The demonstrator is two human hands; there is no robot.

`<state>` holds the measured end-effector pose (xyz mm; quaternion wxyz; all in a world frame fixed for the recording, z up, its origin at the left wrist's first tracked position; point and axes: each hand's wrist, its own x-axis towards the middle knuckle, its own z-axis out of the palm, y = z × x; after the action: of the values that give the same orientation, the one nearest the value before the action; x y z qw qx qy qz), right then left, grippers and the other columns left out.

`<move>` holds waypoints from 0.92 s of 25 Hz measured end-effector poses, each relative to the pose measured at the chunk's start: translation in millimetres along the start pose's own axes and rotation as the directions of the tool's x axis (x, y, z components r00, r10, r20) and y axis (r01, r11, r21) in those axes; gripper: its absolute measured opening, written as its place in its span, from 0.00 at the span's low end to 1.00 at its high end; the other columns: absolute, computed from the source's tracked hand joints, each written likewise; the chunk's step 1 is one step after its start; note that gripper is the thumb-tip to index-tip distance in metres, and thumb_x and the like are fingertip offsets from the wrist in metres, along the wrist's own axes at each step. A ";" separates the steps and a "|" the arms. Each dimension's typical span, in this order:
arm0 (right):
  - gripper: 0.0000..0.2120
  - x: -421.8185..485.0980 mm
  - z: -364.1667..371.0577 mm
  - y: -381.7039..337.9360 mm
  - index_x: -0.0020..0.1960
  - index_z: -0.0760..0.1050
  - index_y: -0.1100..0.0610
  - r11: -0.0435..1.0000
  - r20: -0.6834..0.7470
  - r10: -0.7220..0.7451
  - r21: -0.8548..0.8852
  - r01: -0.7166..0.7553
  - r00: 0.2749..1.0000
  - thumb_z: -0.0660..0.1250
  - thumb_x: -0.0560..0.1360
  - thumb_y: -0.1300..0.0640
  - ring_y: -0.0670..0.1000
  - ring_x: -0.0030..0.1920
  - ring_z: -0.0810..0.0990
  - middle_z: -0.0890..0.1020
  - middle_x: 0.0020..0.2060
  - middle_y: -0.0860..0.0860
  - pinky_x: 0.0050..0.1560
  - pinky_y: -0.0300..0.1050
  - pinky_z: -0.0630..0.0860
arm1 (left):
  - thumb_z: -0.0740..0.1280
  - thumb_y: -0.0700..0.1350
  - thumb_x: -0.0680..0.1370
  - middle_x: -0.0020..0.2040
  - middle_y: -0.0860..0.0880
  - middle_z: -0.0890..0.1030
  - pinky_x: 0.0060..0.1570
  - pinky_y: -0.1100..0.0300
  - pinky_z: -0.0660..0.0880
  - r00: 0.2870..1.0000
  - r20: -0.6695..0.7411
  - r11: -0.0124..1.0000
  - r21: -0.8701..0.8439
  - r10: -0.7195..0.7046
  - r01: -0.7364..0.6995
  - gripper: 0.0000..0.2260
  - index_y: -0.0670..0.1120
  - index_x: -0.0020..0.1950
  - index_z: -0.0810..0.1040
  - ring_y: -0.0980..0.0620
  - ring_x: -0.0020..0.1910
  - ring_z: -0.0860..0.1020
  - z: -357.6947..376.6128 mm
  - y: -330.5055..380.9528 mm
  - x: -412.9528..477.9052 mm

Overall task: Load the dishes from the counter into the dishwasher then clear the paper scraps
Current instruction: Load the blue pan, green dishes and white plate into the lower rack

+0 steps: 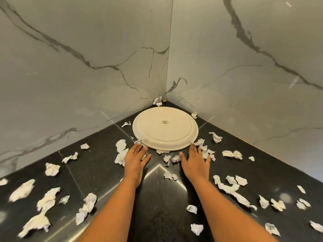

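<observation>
Lying face down in the far corner of the counter [157,203]: one round cream plate [165,135]. Its foot ring and underside face up, with a small dark maker's mark [165,122] printed near the centre of the base. The plate sits flat on the black polished stone, close to where the two walls meet.

Paper scraps [232,154]: many, white, crumpled or torn, some with faint print. They are scattered across the counter on both sides of the arms.
- One piece sits in the very corner behind the plate.
- One sits by the foot of the right wall.
- Several ring the plate's near edge.
- A few lie between the hands.
- The larger pieces at lower left are blurred.
- A long twisted strip [230,189] lies to the right.

Left hand [137,159]: stretched forward, palm down, fingers straight and loosely spread, grasping nothing. The fingertips [138,147] lie at the plate's near-left rim, against a small scrap. Whether they touch the rim cannot be told.

Right hand [194,162]: stretched forward, palm down, fingers straight and fanned, grasping nothing. The longest finger ends at the plate's near-right rim, and contact cannot be told. The outer fingers lie over a cluster of scraps.

Forearms: bare, entering from the bottom edge and converging toward the plate.

Left wall [78,58] and right wall [244,58]: pale grey marble-look panels with dark veins. They meet in a vertical seam behind the plate.
</observation>
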<state>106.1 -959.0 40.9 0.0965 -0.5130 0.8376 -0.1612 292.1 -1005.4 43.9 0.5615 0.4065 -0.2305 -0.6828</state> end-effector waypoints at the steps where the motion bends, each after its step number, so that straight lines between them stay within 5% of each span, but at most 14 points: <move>1: 0.32 6.6 1.6 -0.4 0.77 0.47 0.54 1.000 -0.003 0.010 0.002 -0.010 1.000 0.48 0.79 0.39 0.49 0.76 0.49 0.55 0.76 0.48 0.73 0.61 0.41 | 0.65 0.34 0.76 0.62 0.42 0.75 0.57 0.47 0.75 1.000 -0.003 1.000 -0.017 -0.011 0.011 0.22 0.40 0.70 0.67 0.49 0.58 0.76 1.3 0.3 2.3; 5: 0.27 19.2 7.5 -2.9 0.77 0.49 0.52 0.999 0.016 0.019 -0.044 -0.018 1.000 0.47 0.80 0.44 0.49 0.76 0.47 0.52 0.76 0.45 0.73 0.64 0.41 | 0.64 0.36 0.77 0.48 0.45 0.82 0.48 0.49 0.80 0.995 0.035 0.983 -0.158 -0.090 0.094 0.15 0.44 0.63 0.72 0.45 0.53 0.79 1.9 5.8 8.8; 11: 0.23 36.3 10.7 -7.1 0.76 0.53 0.49 0.995 -0.013 0.019 -0.096 -0.020 1.000 0.49 0.81 0.50 0.49 0.76 0.49 0.55 0.76 0.44 0.70 0.67 0.41 | 0.68 0.45 0.72 0.65 0.45 0.76 0.51 0.47 0.79 0.971 0.112 0.928 -0.289 -0.213 0.237 0.27 0.44 0.69 0.69 0.45 0.52 0.81 0.0 11.0 31.3; 15: 0.23 54.5 13.4 -10.5 0.74 0.60 0.53 0.994 -0.098 0.061 -0.081 -0.069 0.993 0.53 0.80 0.51 0.50 0.74 0.56 0.62 0.73 0.49 0.71 0.65 0.47 | 0.63 0.44 0.78 0.61 0.42 0.78 0.52 0.47 0.77 0.967 0.119 0.925 -0.284 -0.227 0.252 0.12 0.42 0.59 0.74 0.45 0.52 0.80 4.1 8.4 34.3; 19: 0.22 63.8 12.9 -10.2 0.72 0.62 0.54 0.998 -0.133 0.037 -0.050 -0.044 0.990 0.57 0.78 0.55 0.53 0.71 0.63 0.68 0.70 0.52 0.73 0.60 0.51 | 0.62 0.45 0.78 0.59 0.42 0.78 0.52 0.47 0.77 0.964 0.132 0.922 -0.287 -0.232 0.261 0.13 0.42 0.60 0.73 0.46 0.50 0.80 4.2 10.1 33.4; 23: 0.25 63.3 11.8 -7.8 0.73 0.62 0.52 0.998 -0.153 0.028 0.064 -0.019 0.988 0.62 0.77 0.52 0.53 0.73 0.59 0.65 0.72 0.53 0.74 0.58 0.48 | 0.61 0.45 0.78 0.56 0.43 0.78 0.53 0.47 0.75 0.961 0.142 0.912 -0.310 -0.236 0.269 0.09 0.42 0.55 0.74 0.49 0.45 0.78 5.3 11.9 34.1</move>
<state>87.7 -1020.7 33.1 0.0497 -0.4859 0.8431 -0.2252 293.4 -1041.9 46.0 0.5155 0.2992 -0.0881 -0.7981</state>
